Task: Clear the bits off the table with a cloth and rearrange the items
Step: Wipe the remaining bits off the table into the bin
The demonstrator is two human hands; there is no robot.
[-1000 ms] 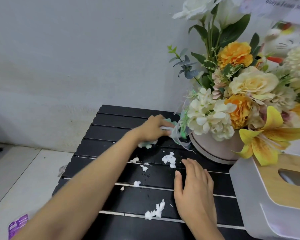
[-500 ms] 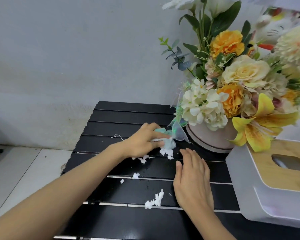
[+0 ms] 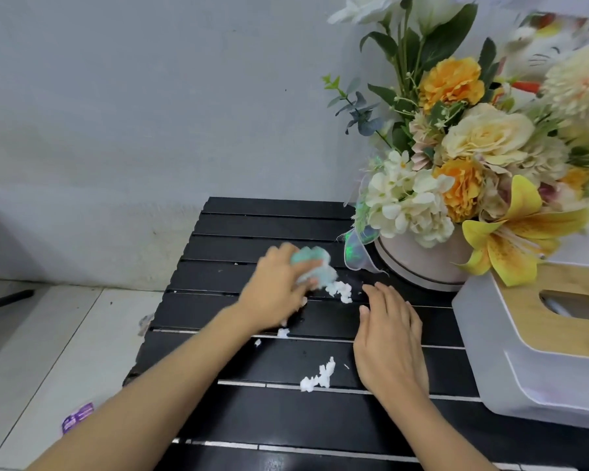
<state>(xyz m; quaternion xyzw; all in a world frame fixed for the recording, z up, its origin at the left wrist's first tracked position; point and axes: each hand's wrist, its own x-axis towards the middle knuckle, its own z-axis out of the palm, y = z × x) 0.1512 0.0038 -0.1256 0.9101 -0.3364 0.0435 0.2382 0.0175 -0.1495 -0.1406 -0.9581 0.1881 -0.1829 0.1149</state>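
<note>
Wiping looked barely begun. Left hand (image 3: 276,295) gripped green cloth (image 3: 312,263) on table (image 3: 252,229), just beside white bits (image 3: 339,291); right hand (image 3: 388,338) lay flat, fingers straight. Nearer clump (image 3: 318,377) lay unswept; flowers (image 3: 456,171), tissue box (image 3: 524,368) not yet rearranged

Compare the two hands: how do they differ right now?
The left hand grips a crumpled pale green cloth; the right hand holds nothing. The left looks motion-blurred; the right is sharp, fingers straight, palm down. Both are over the black slatted table, beside white crumbled bits.
</note>
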